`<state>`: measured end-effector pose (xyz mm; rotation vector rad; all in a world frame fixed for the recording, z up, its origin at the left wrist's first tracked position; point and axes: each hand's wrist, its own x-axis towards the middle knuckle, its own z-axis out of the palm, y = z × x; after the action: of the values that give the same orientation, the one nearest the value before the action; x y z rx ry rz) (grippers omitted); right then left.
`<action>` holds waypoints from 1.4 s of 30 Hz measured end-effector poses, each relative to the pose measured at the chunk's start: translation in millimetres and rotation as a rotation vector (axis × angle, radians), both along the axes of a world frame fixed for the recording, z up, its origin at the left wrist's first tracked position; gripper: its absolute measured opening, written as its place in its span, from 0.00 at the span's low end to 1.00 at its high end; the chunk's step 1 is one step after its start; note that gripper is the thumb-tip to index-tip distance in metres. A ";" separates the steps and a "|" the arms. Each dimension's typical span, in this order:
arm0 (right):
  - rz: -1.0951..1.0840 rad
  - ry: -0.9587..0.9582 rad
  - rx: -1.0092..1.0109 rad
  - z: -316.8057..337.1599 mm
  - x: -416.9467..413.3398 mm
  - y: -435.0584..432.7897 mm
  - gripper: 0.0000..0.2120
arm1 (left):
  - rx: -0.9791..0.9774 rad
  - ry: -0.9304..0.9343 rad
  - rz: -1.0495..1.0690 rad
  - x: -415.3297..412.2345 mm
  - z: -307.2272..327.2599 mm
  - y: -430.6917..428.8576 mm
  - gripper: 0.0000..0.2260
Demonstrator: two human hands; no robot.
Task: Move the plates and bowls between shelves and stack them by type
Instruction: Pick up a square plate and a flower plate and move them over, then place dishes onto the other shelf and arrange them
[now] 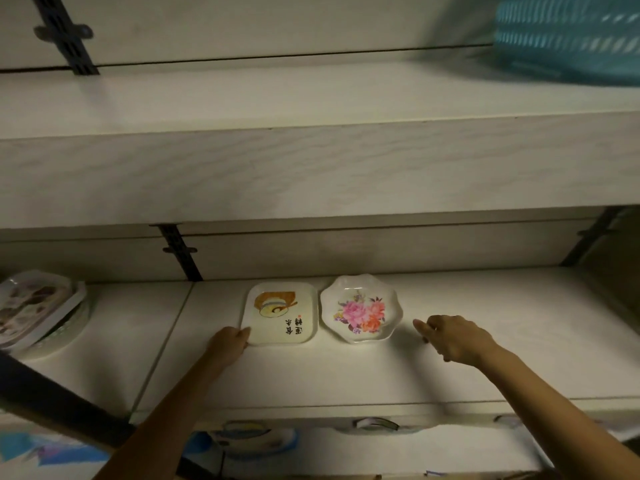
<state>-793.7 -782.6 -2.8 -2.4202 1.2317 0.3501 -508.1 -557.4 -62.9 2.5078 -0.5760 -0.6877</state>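
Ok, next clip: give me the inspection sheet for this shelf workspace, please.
Surface: white middle shelf, dimly lit.
Job's things: square plate with calligraphy and scalloped floral plate lie side by side; stack of plates at the far left.
Clutter: teal basket on the upper shelf.
Hands: left hand grips the square plate's near-left corner; right hand holds nothing, beside the floral plate and not touching it.
Cables: nothing seen.
Surroundings: dark slotted rail on the back wall; more dishes partly hidden on the shelf below.
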 end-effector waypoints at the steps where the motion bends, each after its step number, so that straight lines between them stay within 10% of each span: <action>1: 0.013 -0.002 -0.008 1.2 1.5 2.1 0.24 | 0.010 -0.021 -0.002 0.4 -1.6 1.6 0.21; 13: 0.426 -0.136 -0.194 28.4 39.0 55.7 0.16 | 0.107 -0.633 -0.256 -48.7 51.8 75.7 0.10; 28: 0.935 -0.228 -0.201 35.2 125.4 205.0 0.15 | 0.030 -0.536 -0.004 -86.0 81.4 240.5 0.12; 42: 0.855 -0.293 -0.103 35.2 215.3 384.7 0.13 | 0.058 -0.596 -0.022 26.7 79.0 420.0 0.11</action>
<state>-578.3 -397.9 32.5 -2.8411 0.0470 0.1469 -481.4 -137.4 16.1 2.7576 -0.7915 0.0593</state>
